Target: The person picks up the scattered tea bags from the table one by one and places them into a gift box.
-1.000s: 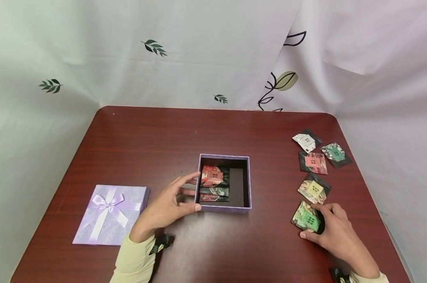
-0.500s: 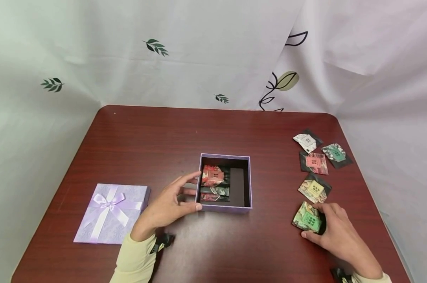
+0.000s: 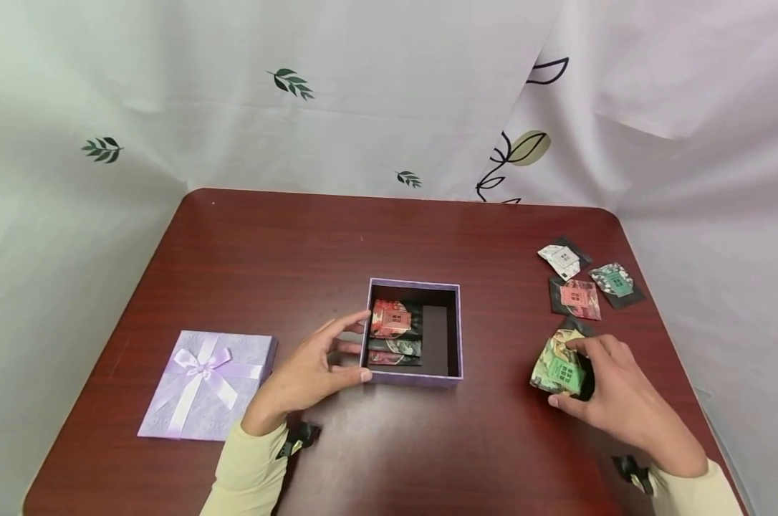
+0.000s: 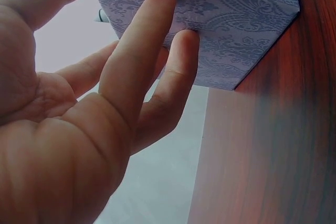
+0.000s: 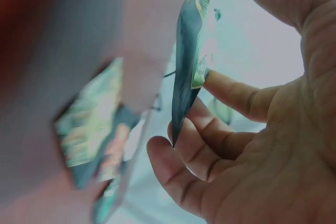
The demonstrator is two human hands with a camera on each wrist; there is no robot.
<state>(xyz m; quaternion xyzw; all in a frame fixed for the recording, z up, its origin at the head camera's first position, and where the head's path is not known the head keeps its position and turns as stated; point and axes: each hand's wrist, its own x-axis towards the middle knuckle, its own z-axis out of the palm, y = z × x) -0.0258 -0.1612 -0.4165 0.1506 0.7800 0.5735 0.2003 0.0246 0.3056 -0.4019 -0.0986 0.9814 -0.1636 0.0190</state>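
My right hand (image 3: 627, 394) holds a green-labelled sachet (image 3: 545, 365) between thumb and fingers. In the right wrist view this dark-backed sachet (image 5: 186, 51) is seen edge-on, raised off the table. My left hand (image 3: 305, 380) rests its fingertips against the left side of an open purple gift box (image 3: 421, 381), with the thumb at the near left corner. The left wrist view shows those fingers (image 4: 184, 56) touching the box's patterned wall (image 4: 247, 35). Inside the box, a red-labelled sachet (image 3: 389, 320) and other sachets lie overlapping along the left; the dark floor shows at the right.
A lilac lid (image 3: 195, 394) with a ribbon bow lies left of the left hand. On the table's right side are white (image 3: 563, 259), teal (image 3: 616, 281) and red (image 3: 576, 297) sachets. A yellow one is mostly hidden behind the held sachet. White cloth (image 3: 363, 93) surrounds the table (image 3: 286, 236).
My right hand has lifted the green-labelled sachet and carried it slightly away from me, over the yellow one. The left hand stays against the box. The head view has shifted slightly.
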